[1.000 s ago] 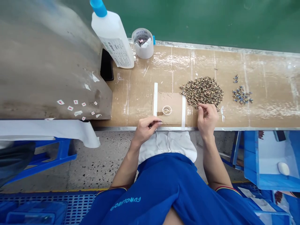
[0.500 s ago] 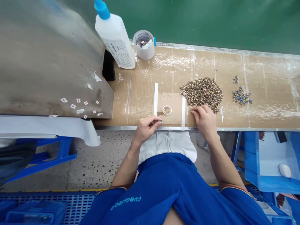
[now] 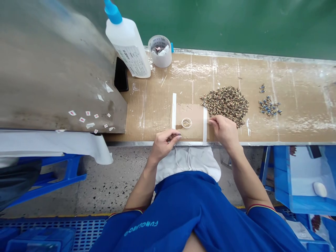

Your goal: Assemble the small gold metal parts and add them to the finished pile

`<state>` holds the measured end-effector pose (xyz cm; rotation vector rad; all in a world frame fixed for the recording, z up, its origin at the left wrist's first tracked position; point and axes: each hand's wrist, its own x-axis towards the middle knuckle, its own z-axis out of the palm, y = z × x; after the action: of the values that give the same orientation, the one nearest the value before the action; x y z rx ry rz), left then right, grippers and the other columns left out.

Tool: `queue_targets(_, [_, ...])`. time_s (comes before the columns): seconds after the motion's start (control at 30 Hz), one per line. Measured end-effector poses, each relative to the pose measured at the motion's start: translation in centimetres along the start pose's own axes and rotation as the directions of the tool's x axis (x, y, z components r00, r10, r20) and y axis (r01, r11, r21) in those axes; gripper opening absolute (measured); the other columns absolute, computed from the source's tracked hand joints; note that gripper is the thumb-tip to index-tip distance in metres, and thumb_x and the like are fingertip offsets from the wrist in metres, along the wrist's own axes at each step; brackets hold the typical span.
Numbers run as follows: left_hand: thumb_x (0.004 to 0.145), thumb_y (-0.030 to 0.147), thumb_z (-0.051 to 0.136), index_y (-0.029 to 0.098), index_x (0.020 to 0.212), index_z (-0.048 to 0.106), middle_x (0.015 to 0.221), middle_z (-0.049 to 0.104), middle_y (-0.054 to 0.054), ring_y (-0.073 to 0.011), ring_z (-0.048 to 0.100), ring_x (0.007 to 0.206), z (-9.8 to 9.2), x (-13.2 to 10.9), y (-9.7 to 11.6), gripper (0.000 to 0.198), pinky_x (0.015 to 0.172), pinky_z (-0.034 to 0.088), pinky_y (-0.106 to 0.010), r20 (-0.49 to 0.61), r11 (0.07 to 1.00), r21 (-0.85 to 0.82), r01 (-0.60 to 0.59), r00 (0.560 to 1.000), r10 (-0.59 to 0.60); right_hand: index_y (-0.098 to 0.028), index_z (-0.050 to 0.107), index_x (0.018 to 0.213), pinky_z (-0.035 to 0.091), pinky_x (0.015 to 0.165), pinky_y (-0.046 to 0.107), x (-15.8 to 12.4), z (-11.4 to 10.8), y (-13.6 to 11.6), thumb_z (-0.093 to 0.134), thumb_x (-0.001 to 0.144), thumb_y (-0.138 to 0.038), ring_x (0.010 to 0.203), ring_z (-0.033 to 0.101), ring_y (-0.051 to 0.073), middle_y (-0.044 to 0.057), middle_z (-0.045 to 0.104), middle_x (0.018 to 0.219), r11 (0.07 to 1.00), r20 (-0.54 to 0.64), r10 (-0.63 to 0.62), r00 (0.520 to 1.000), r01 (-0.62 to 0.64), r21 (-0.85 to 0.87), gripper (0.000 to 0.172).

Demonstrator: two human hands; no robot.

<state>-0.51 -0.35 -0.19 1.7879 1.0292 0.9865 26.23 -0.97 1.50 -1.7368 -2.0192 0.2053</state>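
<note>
My left hand (image 3: 165, 142) sits at the near edge of a cardboard pad (image 3: 190, 112), its fingers pinched on a small dark part. My right hand (image 3: 224, 131) reaches left, fingertips pinched beside a white tape strip (image 3: 204, 126); whether they hold anything is hidden. Between my hands, a small white ring (image 3: 187, 123) with a thin wire inside lies on the pad. Just beyond my right hand is a heap of small brown-and-gold components (image 3: 225, 106). Further right lies a smaller scatter of blue components (image 3: 268, 107).
A large white bottle with a blue cap (image 3: 126, 41) and a clear tub of scraps (image 3: 159, 51) stand at the back of the cardboard-covered bench (image 3: 296, 77). A grey metal panel (image 3: 57, 73) with small labels is at left; a blue crate (image 3: 301, 178) is at lower right.
My right hand has slid left, away from the heap's edge and toward the pad. My left hand has barely moved.
</note>
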Motion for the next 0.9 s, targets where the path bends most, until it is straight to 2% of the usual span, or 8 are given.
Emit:
queue_targets(0.2, [0.094, 0.027, 0.064, 0.016, 0.085, 0.068, 0.069, 0.068, 0.0, -0.0094, 0.061, 0.057, 0.1, 0.0, 0.1, 0.015, 0.054, 0.049, -0.019, -0.004, 1.0, -0.002, -0.007, 1.0, 0.007, -0.022, 0.063, 0.095, 0.052, 0.069, 0.031, 0.2, 0.1, -2.1, 0.054, 0.098, -0.035, 0.072, 0.068, 0.021, 0.006, 0.073, 0.084, 0.976, -0.042, 0.09, 0.995, -0.079, 0.201, 0.016])
queue_targets(0.27, [0.093, 0.025, 0.065, 0.016, 0.085, 0.068, 0.069, 0.068, 0.0, -0.0093, 0.061, 0.057, 0.1, 0.0, 0.2, 0.013, 0.054, 0.049, -0.019, 0.001, 1.0, -0.002, -0.02, 1.0, 0.02, -0.022, 0.062, 0.101, 0.052, 0.066, 0.031, -0.1, 0.4, -2.7, 0.059, 0.096, -0.038, 0.069, 0.068, 0.021, 0.005, 0.072, 0.08, 0.958, -0.02, 0.141, 0.99, -0.131, 0.256, 0.017])
queue_targets(0.33, [0.093, 0.024, 0.065, 0.016, 0.085, 0.068, 0.07, 0.069, 0.0, -0.0096, 0.063, 0.059, 0.1, 0.1, 0.2, 0.011, 0.055, 0.05, -0.019, 0.009, 1.0, -0.001, -0.026, 1.0, 0.026, -0.022, 0.061, 0.098, 0.053, 0.064, 0.031, -0.3, 0.5, -3.2, 0.062, 0.094, -0.042, 0.068, 0.069, 0.021, 0.004, 0.072, 0.077, 0.937, 0.025, 0.171, 0.985, -0.171, 0.304, 0.02])
queue_targets(0.43, [0.092, 0.022, 0.066, 0.016, 0.087, 0.069, 0.073, 0.071, -0.002, -0.0105, 0.066, 0.062, 0.1, 0.0, 0.2, 0.009, 0.057, 0.052, -0.019, 0.017, 1.0, 0.008, -0.026, 1.0, 0.026, -0.023, 0.062, 0.085, 0.053, 0.063, 0.03, -0.7, 0.6, -4.1, 0.065, 0.093, -0.042, 0.066, 0.068, 0.02, 0.004, 0.071, 0.074, 0.912, 0.123, 0.146, 0.982, -0.182, 0.369, 0.021])
queue_targets(0.53, [0.093, 0.021, 0.064, 0.015, 0.091, 0.07, 0.081, 0.075, -0.004, -0.0116, 0.069, 0.067, 0.2, -0.2, 0.1, 0.009, 0.059, 0.055, -0.019, 0.029, 1.0, 0.003, -0.025, 0.999, 0.025, -0.022, 0.066, 0.083, 0.052, 0.063, 0.029, -1.2, 0.7, -4.9, 0.064, 0.094, -0.035, 0.066, 0.068, 0.019, 0.003, 0.072, 0.074, 0.898, 0.199, 0.062, 0.978, -0.142, 0.417, 0.017])
queue_targets(0.63, [0.094, 0.02, 0.063, 0.015, 0.095, 0.071, 0.087, 0.077, -0.006, -0.0117, 0.07, 0.068, 0.7, -0.3, 0.2, 0.01, 0.059, 0.055, -0.019, 0.04, 0.997, 0.006, -0.071, 0.997, 0.07, -0.022, 0.071, 0.089, 0.053, 0.067, 0.029, -1.8, 1.0, -5.4, 0.061, 0.096, -0.028, 0.073, 0.069, 0.019, 0.005, 0.074, 0.082, 0.887, 0.189, 0.003, 0.982, -0.09, 0.452, 0.014])
queue_targets(0.77, [0.096, 0.022, 0.06, 0.016, 0.089, 0.069, 0.075, 0.073, -0.002, -0.0098, 0.062, 0.057, 1.5, -0.1, 0.5, 0.012, 0.054, 0.049, -0.021, 0.039, 0.975, 0.126, -0.182, 0.983, 0.178, -0.021, 0.073, 0.097, 0.054, 0.073, 0.031, -2.0, 1.1, -5.6, 0.056, 0.098, -0.024, 0.082, 0.069, 0.02, 0.007, 0.074, 0.092, 0.872, 0.162, -0.006, 0.987, -0.074, 0.484, 0.018])
queue_targets(0.9, [0.098, 0.025, 0.056, 0.017, 0.088, 0.067, 0.078, 0.073, -0.003, -0.013, 0.065, 0.066, 1.9, 0.4, 0.7, 0.016, 0.061, 0.05, -0.024, 0.069, 0.958, 0.184, -0.219, 0.975, 0.209, -0.02, 0.071, 0.107, 0.053, 0.066, 0.029, -1.8, 0.9, -5.6, 0.061, 0.095, -0.029, 0.069, 0.065, 0.018, 0.003, 0.069, 0.078, 0.845, 0.2, 0.06, 0.978, -0.157, 0.511, 0.018])
